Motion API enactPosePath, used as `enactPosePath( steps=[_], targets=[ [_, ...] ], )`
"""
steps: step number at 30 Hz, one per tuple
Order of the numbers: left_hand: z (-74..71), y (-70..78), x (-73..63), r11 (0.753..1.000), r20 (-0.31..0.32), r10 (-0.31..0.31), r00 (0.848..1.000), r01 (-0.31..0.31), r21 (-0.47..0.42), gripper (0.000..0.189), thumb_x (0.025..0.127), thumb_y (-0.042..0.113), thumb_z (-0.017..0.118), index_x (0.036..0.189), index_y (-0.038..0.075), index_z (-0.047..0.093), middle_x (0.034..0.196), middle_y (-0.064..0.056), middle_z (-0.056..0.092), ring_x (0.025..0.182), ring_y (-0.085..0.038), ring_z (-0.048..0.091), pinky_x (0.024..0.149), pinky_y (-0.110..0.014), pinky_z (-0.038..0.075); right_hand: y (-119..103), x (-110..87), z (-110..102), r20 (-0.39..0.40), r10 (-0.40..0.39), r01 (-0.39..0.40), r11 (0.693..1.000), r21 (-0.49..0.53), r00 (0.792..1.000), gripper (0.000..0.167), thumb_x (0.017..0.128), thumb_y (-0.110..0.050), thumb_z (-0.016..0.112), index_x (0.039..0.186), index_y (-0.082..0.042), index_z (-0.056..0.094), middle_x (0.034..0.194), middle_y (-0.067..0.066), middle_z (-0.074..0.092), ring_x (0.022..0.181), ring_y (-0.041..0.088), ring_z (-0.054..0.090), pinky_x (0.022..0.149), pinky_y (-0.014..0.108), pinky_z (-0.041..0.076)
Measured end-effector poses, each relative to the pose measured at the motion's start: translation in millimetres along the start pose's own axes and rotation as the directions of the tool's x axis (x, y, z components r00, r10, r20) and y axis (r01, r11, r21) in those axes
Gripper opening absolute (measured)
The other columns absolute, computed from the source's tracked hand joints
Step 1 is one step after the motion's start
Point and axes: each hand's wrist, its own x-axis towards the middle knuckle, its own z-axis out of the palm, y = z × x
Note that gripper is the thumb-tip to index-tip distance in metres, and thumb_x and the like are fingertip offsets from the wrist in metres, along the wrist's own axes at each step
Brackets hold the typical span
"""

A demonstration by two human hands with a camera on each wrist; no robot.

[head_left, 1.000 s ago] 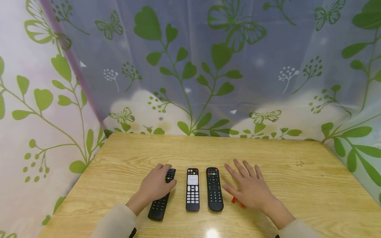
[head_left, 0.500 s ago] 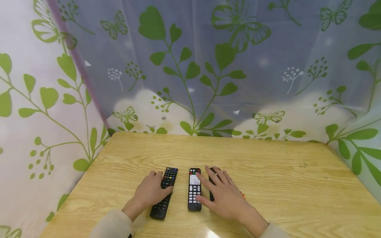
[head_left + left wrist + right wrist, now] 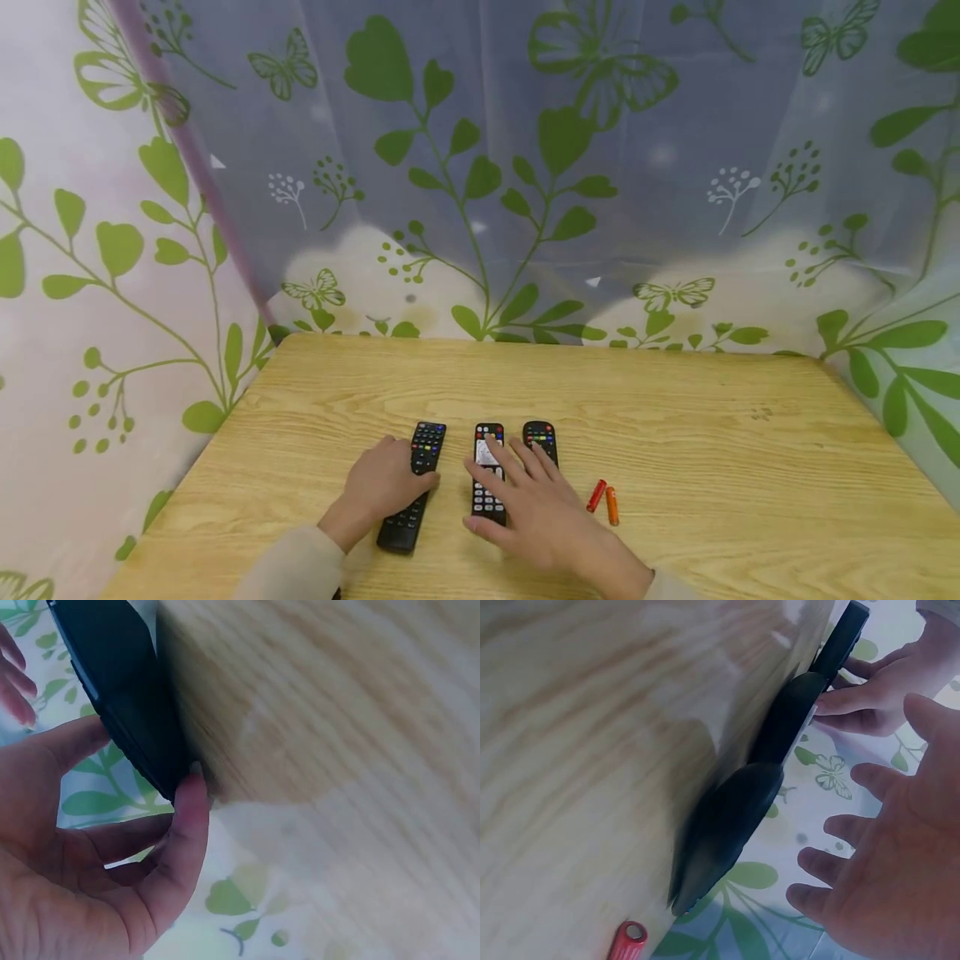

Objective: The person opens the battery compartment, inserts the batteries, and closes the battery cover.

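Observation:
My left hand (image 3: 382,479) grips the leftmost remote control (image 3: 399,533), a long black one slightly slanted on the table, thumb along its right edge. In the left wrist view, thumb and fingers of the left hand (image 3: 97,892) pinch both sides of this dark remote (image 3: 135,705). Fingers spread, my right hand (image 3: 547,521) hovers over the other two remotes: a middle one with white keys (image 3: 482,500) and a rounded black one (image 3: 539,431), both partly hidden by it. The right wrist view shows the right hand (image 3: 885,862) apart from the rounded remote (image 3: 735,825).
Two batteries, one red (image 3: 596,496) and one orange (image 3: 612,506), lie on the wooden table (image 3: 712,433) right of the remotes. A patterned curtain (image 3: 480,167) with leaves and butterflies rises behind the table's far edge, and similar cloth hangs at both sides.
My right hand has swept left from beside the batteries to over the middle and right remotes, uncovering the batteries. My left hand stays on the leftmost remote, its fingers slightly lower down it.

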Motion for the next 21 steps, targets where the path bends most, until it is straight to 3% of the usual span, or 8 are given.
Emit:
enactPosePath(
  steps=[10, 21],
  targets=[
    [-0.8, 5.1, 6.7, 0.999, 0.006, -0.03, 1.0, 0.03, 0.046, 0.037, 0.07, 0.035, 0.078, 0.078, 0.003, 0.06, 0.065, -0.003, 0.052, 0.053, -0.016, 0.05, 0.043, -0.029, 0.042, -7, -0.2, 1, 0.009, -0.025, 0.024, 1.0, 0.02, 1.0, 0.059, 0.097, -0.059, 0.036, 0.149, -0.032, 0.032, 0.158, 0.002, 0.015, 0.142, 0.032, 0.016, 0.112, 0.055, 0.014],
    [2.2, 2.8, 12.0, 1.0, 0.011, -0.012, 1.0, 0.012, 0.012, 0.04, 0.069, 0.033, 0.079, 0.082, 0.0, 0.06, 0.066, -0.004, 0.052, 0.055, -0.017, 0.051, 0.046, -0.028, 0.044, -9, -0.5, 5, -0.008, -0.021, 0.021, 0.999, 0.032, 1.0, 0.06, 0.097, -0.061, 0.033, 0.148, -0.03, 0.036, 0.157, 0.004, 0.018, 0.141, 0.033, 0.017, 0.112, 0.055, 0.016]
  ],
)
